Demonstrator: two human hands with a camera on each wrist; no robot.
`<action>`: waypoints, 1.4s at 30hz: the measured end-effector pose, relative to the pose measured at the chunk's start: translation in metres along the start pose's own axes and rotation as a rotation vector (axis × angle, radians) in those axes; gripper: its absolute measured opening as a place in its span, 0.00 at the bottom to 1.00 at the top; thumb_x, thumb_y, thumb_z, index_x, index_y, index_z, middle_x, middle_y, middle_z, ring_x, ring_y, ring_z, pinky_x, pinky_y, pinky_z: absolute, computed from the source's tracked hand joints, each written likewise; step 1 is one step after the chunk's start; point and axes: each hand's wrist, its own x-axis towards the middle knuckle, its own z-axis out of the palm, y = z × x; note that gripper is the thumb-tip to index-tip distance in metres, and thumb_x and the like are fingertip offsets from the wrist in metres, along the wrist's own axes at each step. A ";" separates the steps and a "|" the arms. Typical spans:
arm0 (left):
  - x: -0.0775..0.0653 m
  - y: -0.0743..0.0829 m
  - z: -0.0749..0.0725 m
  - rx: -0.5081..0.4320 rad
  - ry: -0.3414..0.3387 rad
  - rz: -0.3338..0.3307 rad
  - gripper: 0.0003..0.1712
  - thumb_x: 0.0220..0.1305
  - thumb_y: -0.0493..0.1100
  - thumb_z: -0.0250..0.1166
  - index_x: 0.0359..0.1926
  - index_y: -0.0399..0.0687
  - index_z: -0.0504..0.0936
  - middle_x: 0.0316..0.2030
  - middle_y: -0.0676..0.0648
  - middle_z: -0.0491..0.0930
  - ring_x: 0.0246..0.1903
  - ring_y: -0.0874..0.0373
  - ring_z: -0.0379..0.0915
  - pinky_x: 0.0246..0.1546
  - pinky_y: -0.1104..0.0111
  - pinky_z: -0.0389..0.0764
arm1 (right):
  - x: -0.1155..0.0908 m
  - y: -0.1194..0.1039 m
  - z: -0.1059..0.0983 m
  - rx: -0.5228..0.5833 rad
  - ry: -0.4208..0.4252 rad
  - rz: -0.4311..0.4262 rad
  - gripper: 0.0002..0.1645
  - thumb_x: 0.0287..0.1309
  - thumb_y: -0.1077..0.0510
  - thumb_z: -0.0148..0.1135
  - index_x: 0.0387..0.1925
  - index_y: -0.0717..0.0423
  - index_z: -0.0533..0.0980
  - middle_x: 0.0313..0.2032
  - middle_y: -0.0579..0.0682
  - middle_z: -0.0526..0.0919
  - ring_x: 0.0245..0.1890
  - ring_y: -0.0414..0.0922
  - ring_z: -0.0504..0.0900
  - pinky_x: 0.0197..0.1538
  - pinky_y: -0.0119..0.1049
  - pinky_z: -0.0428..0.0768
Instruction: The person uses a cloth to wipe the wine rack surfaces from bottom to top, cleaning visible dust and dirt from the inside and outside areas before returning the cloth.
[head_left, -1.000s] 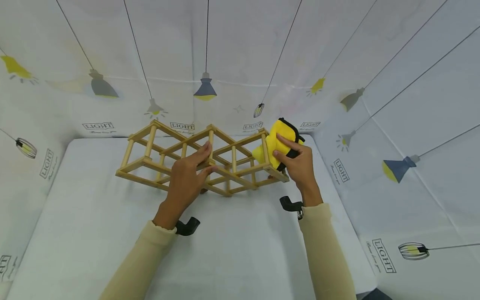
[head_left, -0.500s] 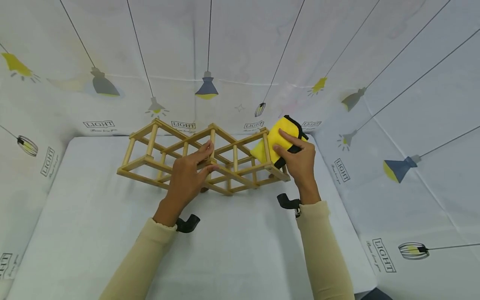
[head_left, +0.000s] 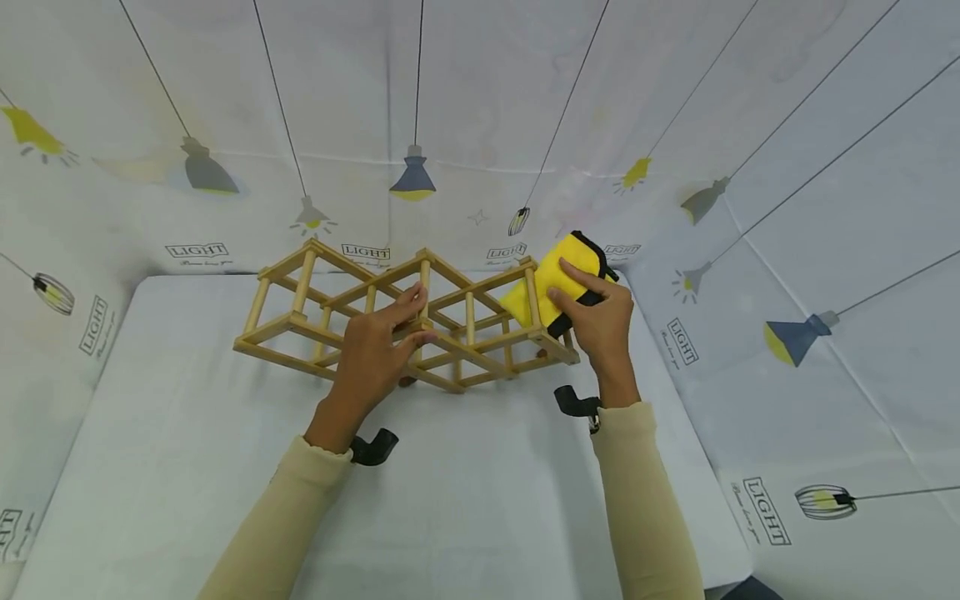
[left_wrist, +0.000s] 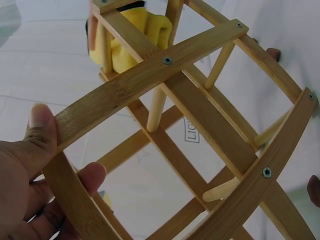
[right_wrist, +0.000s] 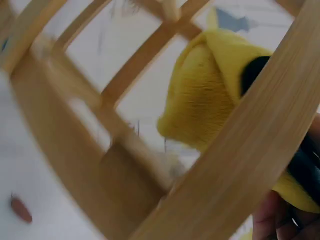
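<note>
Left hand: thumb and fingers clamped on the wooden lattice rack, near the middle of its near side. Right hand: pinching a folded yellow cloth with black edging at the rack's right end. Hands well apart.

Rack sits across the far part of the white table; flat slats and round dowels, with metal fasteners at the slat joints in the left wrist view. Part of the cloth lies behind an end dowel; in the right wrist view a broad slat crosses in front of it. Left hand covers some of the rack in the head view.

Small reddish-brown pieces near the rack; identity unclear. Beige sleeves on both arms; an angled black fitting at each wrist.

Writing: "LIGHT" in boxed labels, repeated on the white backdrop behind and at both sides. Script beside the right-hand label too small to read. "LI" and part of a further letter show through the rack in the left wrist view. Backdrop also carries printed hanging lamps in blue, grey and yellow. Dark object at lower right, mostly cut off.
</note>
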 end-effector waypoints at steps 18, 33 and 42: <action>0.000 -0.001 -0.002 0.001 -0.006 -0.021 0.37 0.59 0.45 0.77 0.68 0.40 0.79 0.70 0.46 0.76 0.62 0.46 0.83 0.58 0.54 0.87 | 0.008 -0.008 0.000 -0.042 -0.070 -0.116 0.26 0.61 0.57 0.80 0.60 0.36 0.86 0.63 0.54 0.86 0.44 0.36 0.88 0.45 0.24 0.87; 0.001 0.000 -0.001 0.004 -0.001 -0.010 0.37 0.57 0.45 0.79 0.67 0.39 0.80 0.69 0.45 0.77 0.60 0.45 0.84 0.56 0.54 0.88 | 0.009 -0.006 -0.004 -0.105 -0.063 -0.110 0.29 0.60 0.55 0.81 0.62 0.36 0.84 0.66 0.53 0.84 0.56 0.46 0.88 0.50 0.29 0.88; 0.001 0.001 -0.001 -0.027 -0.009 -0.018 0.37 0.57 0.45 0.79 0.67 0.39 0.81 0.69 0.45 0.77 0.61 0.46 0.84 0.57 0.54 0.87 | 0.010 0.003 -0.011 -0.537 -0.050 0.089 0.30 0.64 0.46 0.77 0.67 0.31 0.80 0.66 0.60 0.83 0.36 0.56 0.80 0.29 0.36 0.76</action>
